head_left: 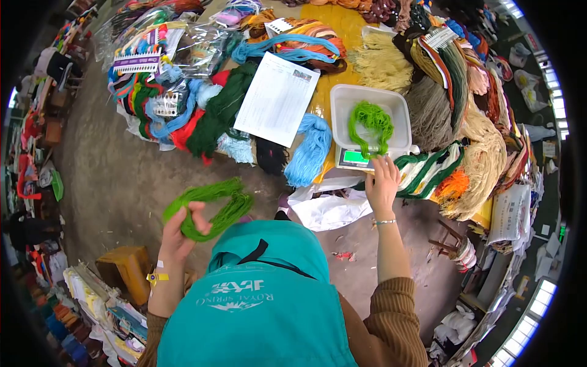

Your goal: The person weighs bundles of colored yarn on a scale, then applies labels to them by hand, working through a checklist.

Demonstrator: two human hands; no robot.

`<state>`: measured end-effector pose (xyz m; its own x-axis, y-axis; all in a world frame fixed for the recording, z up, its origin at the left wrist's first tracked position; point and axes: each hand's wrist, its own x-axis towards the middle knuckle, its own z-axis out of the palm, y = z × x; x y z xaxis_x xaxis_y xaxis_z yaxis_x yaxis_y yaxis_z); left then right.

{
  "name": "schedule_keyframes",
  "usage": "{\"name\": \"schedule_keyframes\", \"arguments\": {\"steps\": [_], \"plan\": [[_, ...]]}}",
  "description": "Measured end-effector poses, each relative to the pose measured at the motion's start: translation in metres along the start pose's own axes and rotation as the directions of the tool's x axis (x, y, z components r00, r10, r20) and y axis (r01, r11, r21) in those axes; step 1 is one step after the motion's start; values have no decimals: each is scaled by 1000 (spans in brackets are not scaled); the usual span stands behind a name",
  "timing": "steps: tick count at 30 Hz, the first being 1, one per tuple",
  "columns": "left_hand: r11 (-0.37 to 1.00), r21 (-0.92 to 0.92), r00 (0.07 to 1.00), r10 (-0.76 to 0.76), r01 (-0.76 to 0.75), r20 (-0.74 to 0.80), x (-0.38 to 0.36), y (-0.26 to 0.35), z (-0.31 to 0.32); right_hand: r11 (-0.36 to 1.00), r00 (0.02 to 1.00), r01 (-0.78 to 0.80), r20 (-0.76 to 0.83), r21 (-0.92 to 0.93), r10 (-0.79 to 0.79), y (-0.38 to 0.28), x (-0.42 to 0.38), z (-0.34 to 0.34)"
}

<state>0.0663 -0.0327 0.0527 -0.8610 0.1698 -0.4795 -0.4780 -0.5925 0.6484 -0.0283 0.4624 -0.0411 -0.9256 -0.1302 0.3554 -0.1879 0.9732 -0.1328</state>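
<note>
My left hand point(183, 227) is closed around a looped skein of green yarn point(229, 211), held out over the floor left of my apron. A smaller bunch of bright green yarn point(373, 122) lies in a clear plastic tub point(400, 116). That tub sits on a small scale point(353, 158) with a lit green display. My right hand point(384, 177) is at the scale's front edge, its fingertips by the end of the yarn that hangs over the tub's rim. Whether those fingertips grip the yarn is too small to tell.
Left of the tub a printed sheet point(276, 101) lies over dark green and light blue yarn point(310, 150). Bundles of beige yarn point(483, 153) are heaped at the right. White wrapping point(330, 210) hangs at the table's front. A wooden stool point(449, 240) stands on the floor at right.
</note>
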Motion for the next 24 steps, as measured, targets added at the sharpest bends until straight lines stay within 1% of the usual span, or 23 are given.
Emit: {"name": "schedule_keyframes", "arguments": {"steps": [1,2,3,4,5,6,7,8,9,10,11,12,13,14,15,17,18,19,20,21,22,23,24], "plan": [[998,55,999,3,-5,44,3,0,5,998,997,-28,-71,50,32,-11,-5,-2],[994,108,997,3,-11,79,6,-1,11,991,993,-58,-94,121,69,-25,-8,-6],[994,106,993,-14,2,118,8,-1,19,976,989,-83,-107,200,106,-41,-10,-10],[994,108,989,-27,11,148,10,0,26,937,988,-57,-117,345,103,-60,-9,-10],[999,20,980,-37,34,193,13,0,32,810,967,-232,39,539,252,-90,-7,-17],[996,-67,969,-38,56,243,16,-1,37,623,909,-406,224,669,351,-125,-4,-23],[994,-82,961,-40,65,274,18,-2,39,529,922,-377,253,760,293,-153,-2,-23],[992,-97,949,-43,77,313,21,-3,42,324,883,-463,401,825,242,-179,-3,-24],[996,-55,945,-52,74,323,20,0,48,143,839,-544,529,827,127,-210,5,-41],[996,-53,947,-46,66,319,20,-2,49,58,827,-562,561,825,37,-236,9,-48],[998,-26,942,-49,61,333,21,-5,48,-65,777,-630,627,774,-54,-257,12,-55],[998,2,935,-54,58,349,22,-7,48,-182,749,-661,653,728,-108,-277,17,-65],[997,16,917,-75,75,391,23,-6,51,-131,747,-664,650,736,-140,-287,19,-64],[997,17,914,-77,77,398,22,-7,51,-80,743,-665,648,742,-169,-293,19,-64],[997,52,912,-80,64,403,22,-8,50,-76,745,-663,647,745,-160,-296,18,-65],[995,85,908,-84,53,411,21,-10,50,-307,674,-725,726,616,-137,-301,15,-66],[997,72,920,-64,39,386,20,-9,50,-305,675,-725,726,618,-132,-298,12,-64],[998,61,932,-44,23,359,19,-9,50,-361,660,-723,744,589,-108,-293,9,-63],[998,60,930,-46,26,364,19,-9,49,-416,643,-717,761,559,-85,-290,7,-63],[998,30,937,-66,59,344,20,-9,48,-494,656,-666,754,560,-30,-290,5,-64],[996,-1,942,-87,93,325,21,-9,47,-493,657,-663,754,563,-23,-291,5,-68],[995,-1,939,-90,95,331,22,-11,49,-442,673,-658,739,610,18,-293,5,-71],[998,42,961,-49,39,271,23,-14,53,-388,689,-652,723,651,56,-294,4,-72]]}}
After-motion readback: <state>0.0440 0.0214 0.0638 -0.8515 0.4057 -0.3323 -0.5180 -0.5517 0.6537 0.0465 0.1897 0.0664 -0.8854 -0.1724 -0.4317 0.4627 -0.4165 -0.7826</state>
